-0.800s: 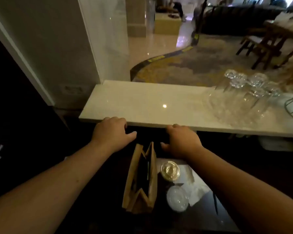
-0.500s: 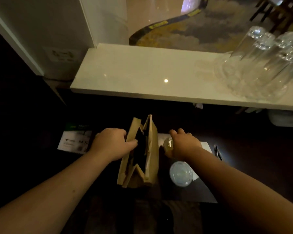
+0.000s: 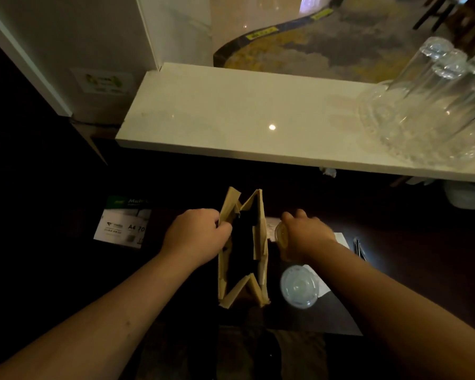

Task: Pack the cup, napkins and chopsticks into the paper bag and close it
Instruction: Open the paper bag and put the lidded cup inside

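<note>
A brown paper bag (image 3: pixel 261 242) stands upright and open on a dark low surface. My left hand (image 3: pixel 195 237) pinches the bag's left rim and holds the mouth apart. Just right of the bag, my right hand (image 3: pixel 305 234) is wrapped around a clear lidded cup (image 3: pixel 281 238) with yellowish contents. A second clear lidded cup (image 3: pixel 299 287) stands nearer to me, partly on white napkins (image 3: pixel 342 239). Dark chopsticks (image 3: pixel 359 248) lie to the right of the napkins.
A white marble counter (image 3: pixel 231 116) juts out above and beyond the bag. Several clear drinking glasses (image 3: pixel 433 105) are stacked upside down at its right end. A pack of A4 paper (image 3: pixel 122 226) lies on the left. A white object (image 3: pixel 469 196) sits under the counter at right.
Both hands dropped from the counter's edge to the low surface. The left took hold of the bag's rim and the right closed around the yellowish cup. The view tilted downward.
</note>
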The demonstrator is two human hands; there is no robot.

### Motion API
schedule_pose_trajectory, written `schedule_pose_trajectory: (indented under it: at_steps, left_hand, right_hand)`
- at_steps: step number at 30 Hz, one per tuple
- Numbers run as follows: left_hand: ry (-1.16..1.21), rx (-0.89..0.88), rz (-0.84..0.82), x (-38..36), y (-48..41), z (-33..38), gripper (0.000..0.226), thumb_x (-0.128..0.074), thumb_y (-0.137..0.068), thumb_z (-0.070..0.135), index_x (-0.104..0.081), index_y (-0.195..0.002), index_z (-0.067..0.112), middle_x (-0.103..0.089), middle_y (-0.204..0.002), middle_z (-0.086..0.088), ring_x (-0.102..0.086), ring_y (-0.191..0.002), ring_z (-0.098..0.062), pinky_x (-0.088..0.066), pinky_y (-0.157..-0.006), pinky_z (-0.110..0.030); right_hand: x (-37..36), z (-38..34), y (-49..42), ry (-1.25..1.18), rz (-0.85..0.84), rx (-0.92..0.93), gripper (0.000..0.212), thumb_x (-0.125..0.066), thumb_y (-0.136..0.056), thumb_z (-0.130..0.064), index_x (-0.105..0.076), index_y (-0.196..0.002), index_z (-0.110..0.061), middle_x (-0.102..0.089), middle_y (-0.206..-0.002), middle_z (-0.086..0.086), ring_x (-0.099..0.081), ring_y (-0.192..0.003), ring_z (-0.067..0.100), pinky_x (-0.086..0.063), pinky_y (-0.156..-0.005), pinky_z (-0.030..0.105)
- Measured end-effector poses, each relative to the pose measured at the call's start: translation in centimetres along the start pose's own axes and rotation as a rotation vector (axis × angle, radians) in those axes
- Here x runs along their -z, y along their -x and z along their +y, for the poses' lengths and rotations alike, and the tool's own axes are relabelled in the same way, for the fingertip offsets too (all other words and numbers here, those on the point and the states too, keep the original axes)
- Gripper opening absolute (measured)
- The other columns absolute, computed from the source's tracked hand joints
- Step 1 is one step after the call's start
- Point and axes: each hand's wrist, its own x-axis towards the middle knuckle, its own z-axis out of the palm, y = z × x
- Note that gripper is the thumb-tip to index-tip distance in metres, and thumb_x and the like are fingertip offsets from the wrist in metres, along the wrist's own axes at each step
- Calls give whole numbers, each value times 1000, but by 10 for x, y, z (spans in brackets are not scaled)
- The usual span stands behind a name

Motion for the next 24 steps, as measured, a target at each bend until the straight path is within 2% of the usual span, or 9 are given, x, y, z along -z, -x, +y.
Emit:
schedule_pose_trajectory:
  at_steps: [4, 8, 12, 15, 20, 22, 24]
  left_hand:
    - [40, 13, -1, 0, -1, 4, 41, -61, -94, 37, -48, -60, 19, -48, -59, 1, -45, -51, -17, -30, -49, -31]
    - [55, 21, -3, 1, -4, 5, 41, -61, -94, 38, -49, -61, 19, -51, -60, 2, -48, -52, -16, -31, -48, -29]
    - [84, 8, -29, 0, -5, 8, 41, -61, -95, 37, -49, -61, 16, -52, -61, 2, -48, -53, -16, -29, -48, -30]
    - [49, 5, -34, 2, -5, 13, 43, -61, -96, 42, -52, -61, 20, -58, -64, 2, -52, -56, -15, -30, -48, -29]
    - [32, 17, -46, 4, -5, 5, 39, -59, -98, 38, -57, -64, 20, -60, -66, 1, -54, -57, -16, -32, -49, -29]
    - [44, 25, -33, 6, -6, 3, 37, -59, -97, 38, -60, -66, 18, -62, -66, 0, -57, -58, -18, -35, -49, -29]
    - [1, 10, -25, 8, -6, 6, 35, -59, -97, 39, -62, -68, 19, -63, -68, 0, -58, -60, -18, -37, -49, -29]
  right_hand:
    - [56, -3, 30, 64, 94, 16, 96, -84, -67, -54, -35, -145, -29, -49, -130, 6, -59, -110, 33, -58, -75, 42]
    - [121, -14, 67, 114, 152, 63, 95, -83, -67, -57, -35, -144, -31, -51, -127, 4, -63, -101, 30, -55, -66, 38]
    - [162, -40, 90, 103, 186, 175, 93, -82, -68, -55, -36, -144, -28, -52, -128, 4, -63, -101, 31, -58, -71, 43]
    - [160, -67, 88, 83, 173, 242, 93, -84, -67, -53, -36, -143, -30, -51, -126, 3, -63, -96, 29, -56, -65, 40]
    - [134, -82, 63, 57, 97, 244, 91, -84, -73, -42, -33, -146, -27, -49, -124, 8, -54, -87, 28, -45, -58, 36]
    - [123, -81, 55, 75, 60, 240, 88, -83, -76, -38, -34, -147, -24, -49, -125, 10, -58, -95, 32, -47, -62, 39]
    - [112, -80, 50, 74, 29, 248, 86, -81, -78, -37, -35, -149, -21, -49, -130, 13, -56, -113, 37, -51, -75, 43]
